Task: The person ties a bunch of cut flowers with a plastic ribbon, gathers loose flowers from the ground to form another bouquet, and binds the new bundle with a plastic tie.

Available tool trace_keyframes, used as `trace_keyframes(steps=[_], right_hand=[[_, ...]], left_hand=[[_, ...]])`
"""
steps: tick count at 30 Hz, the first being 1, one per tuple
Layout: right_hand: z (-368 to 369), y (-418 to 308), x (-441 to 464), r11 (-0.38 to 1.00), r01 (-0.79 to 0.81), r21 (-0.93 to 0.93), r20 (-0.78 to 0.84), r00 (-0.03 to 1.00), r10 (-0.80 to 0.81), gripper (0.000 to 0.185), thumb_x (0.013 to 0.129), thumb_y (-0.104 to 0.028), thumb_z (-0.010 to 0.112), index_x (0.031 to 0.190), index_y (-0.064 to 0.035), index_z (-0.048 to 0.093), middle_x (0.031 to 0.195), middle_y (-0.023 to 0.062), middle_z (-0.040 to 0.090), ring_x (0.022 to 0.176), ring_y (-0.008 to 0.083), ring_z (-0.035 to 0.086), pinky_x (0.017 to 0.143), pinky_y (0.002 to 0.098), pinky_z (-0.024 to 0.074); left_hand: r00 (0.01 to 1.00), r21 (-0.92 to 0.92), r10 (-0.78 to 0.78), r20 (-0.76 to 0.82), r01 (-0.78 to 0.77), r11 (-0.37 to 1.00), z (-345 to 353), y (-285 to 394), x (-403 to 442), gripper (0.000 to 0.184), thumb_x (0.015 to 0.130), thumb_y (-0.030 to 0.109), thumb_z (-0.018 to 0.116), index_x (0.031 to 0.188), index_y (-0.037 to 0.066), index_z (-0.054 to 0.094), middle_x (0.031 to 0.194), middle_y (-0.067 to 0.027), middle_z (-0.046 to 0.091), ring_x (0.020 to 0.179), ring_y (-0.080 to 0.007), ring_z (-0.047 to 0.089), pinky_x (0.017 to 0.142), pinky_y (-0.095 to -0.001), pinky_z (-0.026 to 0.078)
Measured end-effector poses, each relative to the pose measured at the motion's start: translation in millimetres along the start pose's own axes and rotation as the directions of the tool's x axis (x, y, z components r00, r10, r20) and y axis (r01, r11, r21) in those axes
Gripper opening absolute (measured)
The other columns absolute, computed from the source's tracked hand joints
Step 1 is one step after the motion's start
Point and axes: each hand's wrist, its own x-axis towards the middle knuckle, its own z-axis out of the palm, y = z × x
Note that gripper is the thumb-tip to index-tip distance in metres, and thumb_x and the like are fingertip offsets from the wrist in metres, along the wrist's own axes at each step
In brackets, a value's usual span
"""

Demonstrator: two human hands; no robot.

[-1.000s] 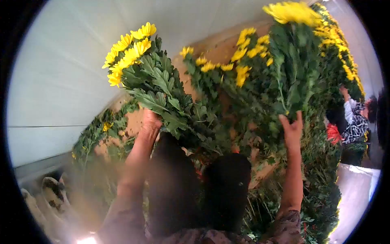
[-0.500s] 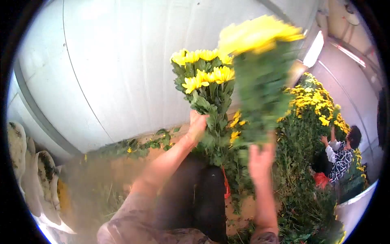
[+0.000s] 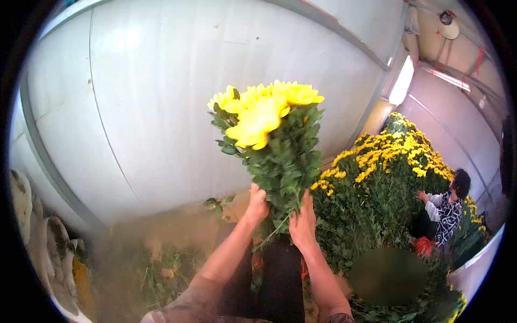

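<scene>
A bunch of yellow chrysanthemums [image 3: 285, 145] stands upright in front of me, blooms at the top and leafy green stems below. My left hand [image 3: 258, 203] is wrapped round the stems on the left side. On the right side of the same stems, my right hand [image 3: 303, 222] is closed too. One thin stem pokes out downward to the left below my right hand. The lower stem ends are partly hidden by my hands and dark trouser legs.
A large heap of yellow chrysanthemums [image 3: 377, 188] lies at the right. A person [image 3: 449, 210] in a patterned top works beside it, near red ties [image 3: 424, 246]. A pale panel wall [image 3: 161, 107] rises ahead. Loose leaves litter the floor [image 3: 167, 264].
The blurred bunch in my right hand has come down and left, joining the flowers in my left hand. Both hands are now close together on one bunch.
</scene>
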Motion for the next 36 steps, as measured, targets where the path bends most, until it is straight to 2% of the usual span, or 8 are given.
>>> trace_keyframes(steps=[3,5,8,16,21,27,32,36], right_hand=[[-31,-31,22,0.986,-0.089,0.141,-0.086,0.991,0.102,0.077,0.078,0.007,0.049,0.146,0.0030,0.014,0.137,0.0321,0.031,0.124,0.0482,0.037,0.103,0.0483,0.0330],[-52,-45,35,0.993,-0.044,0.107,-0.173,0.983,0.063,0.078,0.075,0.009,0.048,0.145,0.0041,0.015,0.137,0.0321,0.032,0.123,0.0484,0.038,0.103,0.0487,0.0333],[-82,-61,55,0.984,-0.102,0.148,-0.150,0.981,0.124,0.079,0.075,0.007,0.049,0.144,0.0071,0.011,0.142,0.0324,0.025,0.130,0.0480,0.032,0.107,0.0473,0.0306],[-154,-99,106,0.948,0.298,0.108,-0.539,0.819,-0.196,0.081,0.083,-0.014,0.064,0.142,0.0076,0.013,0.136,0.0340,0.033,0.127,0.0481,0.035,0.105,0.0452,0.0341],[-140,-107,22,0.871,0.357,0.337,-0.490,0.857,-0.161,0.107,0.083,-0.030,0.069,0.141,0.0112,-0.011,0.140,0.0388,0.023,0.131,0.0469,0.030,0.106,0.0450,0.0327],[-27,-108,-179,0.770,-0.287,0.569,0.207,0.957,0.203,0.093,0.086,-0.037,0.065,0.131,0.0192,0.008,0.119,0.0365,0.038,0.109,0.0442,0.047,0.091,0.0458,0.0415],[-63,-64,-208,0.626,-0.670,0.400,0.756,0.627,0.188,0.087,0.086,-0.033,0.064,0.141,0.0109,0.013,0.126,0.0261,0.047,0.115,0.0387,0.051,0.090,0.0410,0.0461],[-67,-21,-194,0.928,0.090,0.361,0.400,0.884,-0.241,0.074,0.082,-0.036,0.065,0.139,-0.0015,0.034,0.120,0.0096,0.057,0.108,0.0294,0.056,0.085,0.0371,0.0479]], left_hand=[[0.987,-0.486,-0.156,0.033,0.153,0.861,11,78,22,0.082,0.068,0.023,0.078,0.135,0.005,0.035,0.131,-0.0147,0.042,0.118,-0.0241,0.043,0.100,-0.0360,0.037],[0.968,0.493,0.245,-0.059,-0.185,0.850,25,117,41,0.088,0.061,0.024,0.083,0.132,0.001,0.037,0.127,-0.0152,0.047,0.114,-0.0218,0.046,0.098,-0.0353,0.039],[0.982,0.067,0.183,-0.043,-0.180,0.981,37,195,83,0.086,0.054,0.019,0.087,0.125,-0.001,0.041,0.115,-0.0126,0.056,0.104,-0.0213,0.053,0.094,-0.0345,0.043],[0.774,0.341,0.598,0.207,-0.630,0.698,49,346,140,0.043,0.058,0.011,0.078,0.096,-0.001,0.061,0.085,-0.0077,0.068,0.069,-0.0115,0.061,0.063,-0.0273,0.051],[0.718,0.539,0.401,0.569,-0.694,0.478,71,371,114,0.099,0.054,0.043,0.087,0.124,-0.008,0.039,0.114,-0.0181,0.051,0.105,-0.0269,0.052,0.092,-0.0395,0.048],[0.505,0.533,-0.489,0.711,0.066,0.844,36,175,-36,0.079,0.054,0.012,0.080,0.126,-0.003,0.049,0.109,-0.0135,0.064,0.102,-0.0213,0.058,0.094,-0.0332,0.044],[0.533,0.583,-0.523,0.665,0.067,0.809,1,82,-143,0.073,0.053,0.003,0.078,0.122,-0.001,0.051,0.108,-0.0125,0.064,0.099,-0.0231,0.060,0.089,-0.0350,0.047],[0.482,0.565,-0.652,0.585,0.334,0.754,6,104,-129,0.054,0.072,0.008,0.073,0.120,-0.003,0.050,0.107,-0.0114,0.064,0.098,-0.0211,0.061,0.083,-0.0321,0.050]])
